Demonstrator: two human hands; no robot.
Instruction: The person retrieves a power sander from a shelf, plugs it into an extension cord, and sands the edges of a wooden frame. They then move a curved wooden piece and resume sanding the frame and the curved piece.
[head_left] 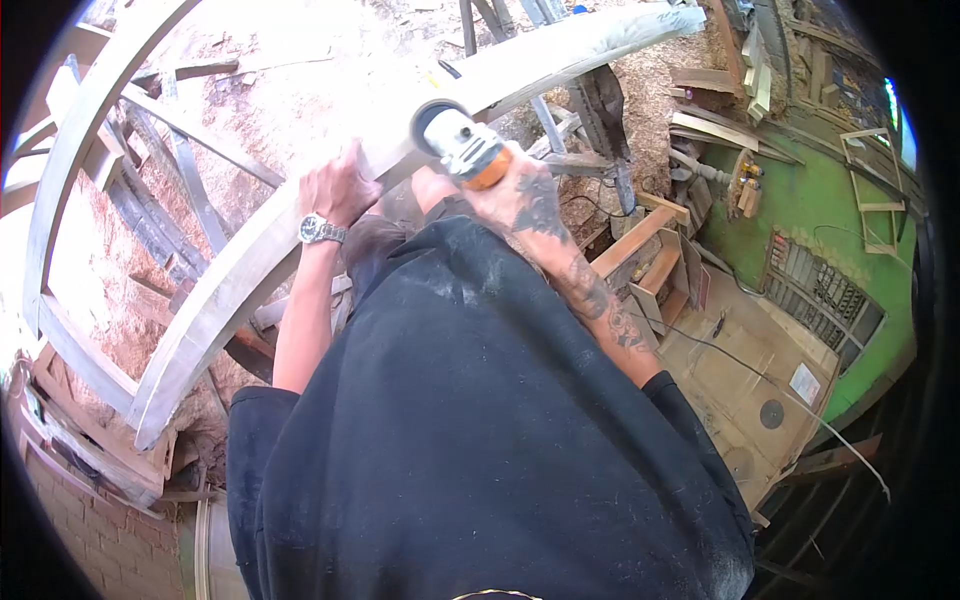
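Observation:
A long curved wooden beam [235, 275] arcs across in front of me, from lower left to upper right. My left hand [338, 187], with a metal wristwatch [322, 229], is closed over the near edge of this beam. My right hand [512, 195] is wrapped around an angle grinder [468, 148] with a white and orange body. The grinder's round disc [432, 112] is at the beam's surface, just right of my left hand. Bright light washes out the beam near the disc, so exact contact is hard to see.
Another curved wooden frame [55, 200] stands at the left. Trestle legs [605, 110] support the beam's right part. Wood shavings [650, 120] cover the ground. At right are a wooden shelf piece [655, 270], a board [745, 375] and a loose cable [760, 375].

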